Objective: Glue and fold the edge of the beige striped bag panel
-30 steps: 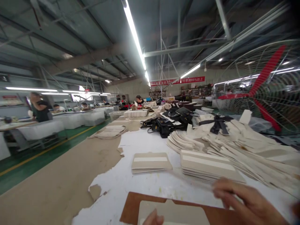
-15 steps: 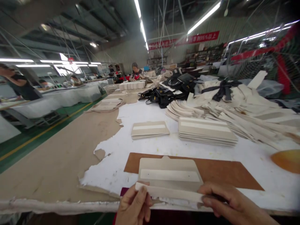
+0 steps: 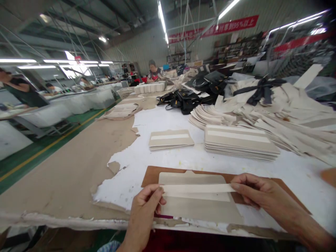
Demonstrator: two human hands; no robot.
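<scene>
A narrow off-white strip (image 3: 196, 189) is stretched level between my two hands. Its left end is pinched by my left hand (image 3: 147, 203), and my right hand (image 3: 254, 190) pinches the right end. Just beneath lies a beige flat panel (image 3: 199, 209) with a small tab on its far edge; a paler band runs across it, partly covered by the strip. I cannot tell whether the strip touches the panel. Under the panel is a brown board (image 3: 151, 175).
Beyond the board are a small stack of banded panels (image 3: 170, 140) and a taller stack (image 3: 236, 143). Black bag parts (image 3: 181, 99) and heaped beige strips (image 3: 296, 112) lie farther back and right. Brown sheeting (image 3: 78, 168) covers the table's left. People work in the background.
Both hands have carried the strip away from the table's front edge, up over the panel's pale band. The camera view has shifted slightly.
</scene>
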